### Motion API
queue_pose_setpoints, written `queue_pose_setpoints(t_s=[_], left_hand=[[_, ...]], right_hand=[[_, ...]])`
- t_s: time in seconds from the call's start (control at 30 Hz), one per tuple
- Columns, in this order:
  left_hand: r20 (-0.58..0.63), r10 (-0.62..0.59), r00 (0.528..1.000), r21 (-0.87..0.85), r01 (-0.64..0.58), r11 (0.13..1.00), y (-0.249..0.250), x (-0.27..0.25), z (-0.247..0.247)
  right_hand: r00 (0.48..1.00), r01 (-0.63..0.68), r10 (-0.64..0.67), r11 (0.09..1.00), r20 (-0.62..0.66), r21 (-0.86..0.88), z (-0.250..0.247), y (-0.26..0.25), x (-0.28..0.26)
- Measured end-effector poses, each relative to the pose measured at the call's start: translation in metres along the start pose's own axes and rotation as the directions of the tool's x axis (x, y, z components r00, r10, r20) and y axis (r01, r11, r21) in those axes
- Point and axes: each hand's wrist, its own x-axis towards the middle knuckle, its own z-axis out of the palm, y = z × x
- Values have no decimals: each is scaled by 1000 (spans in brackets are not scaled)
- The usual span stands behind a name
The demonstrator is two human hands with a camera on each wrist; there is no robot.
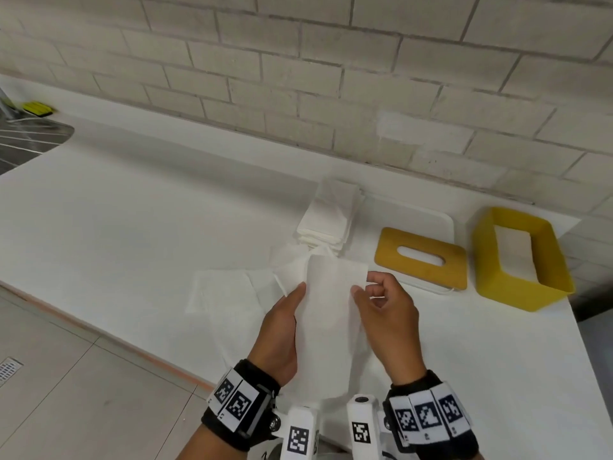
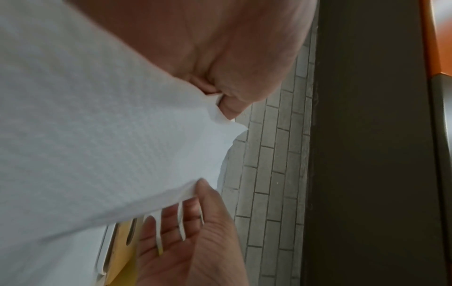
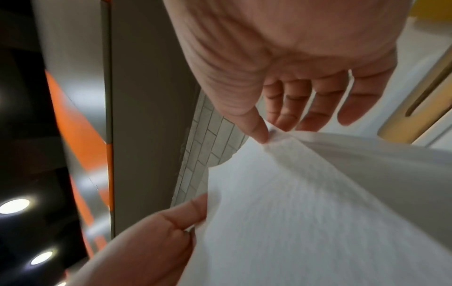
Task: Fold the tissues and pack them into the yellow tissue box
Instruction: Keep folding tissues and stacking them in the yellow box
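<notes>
A white tissue (image 1: 326, 313) hangs between both hands above the white counter (image 1: 132, 210). My left hand (image 1: 285, 323) pinches its left edge between thumb and fingers, seen close up on the tissue (image 2: 110, 135). My right hand (image 1: 381, 310) pinches the right edge with thumb and forefinger; the other fingers (image 3: 315, 104) are loosely curled over the tissue (image 3: 305, 203). The yellow tissue box (image 1: 520, 260) stands open at the right, its yellow slotted lid (image 1: 421, 260) lying flat beside it. A stack of folded tissues (image 1: 328, 217) sits behind the hands.
A loose flat tissue (image 1: 222, 290) lies on the counter left of the hands. A white board (image 1: 428, 214) lies under the lid. A brick wall (image 1: 298, 78) backs the counter. A metal sink drainer (image 1: 26, 141) is at far left. The counter's edge drops to tiled floor (image 1: 66, 376).
</notes>
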Motion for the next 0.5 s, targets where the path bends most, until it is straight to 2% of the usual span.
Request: queue_pose_setpoints(t_s=[0.13,0.2,0.33,0.5], left_hand=[[13,53,999,-12,-53,999,-2,3,7],[29,58,998,-2,-58,998,-1,5,12],[70,82,994,57,-86,995,0,11,21],[146,93,985,160,-117,980,-5,12,40]], right_hand=[[980,170,-158,980,-122,101,-14,0,2],[972,215,-194,960,-131,178,-22,-2,2],[983,180,-177,932,-39,315,-34,-2,6],[984,178,-174,951,-38,254,-35,-2,12]])
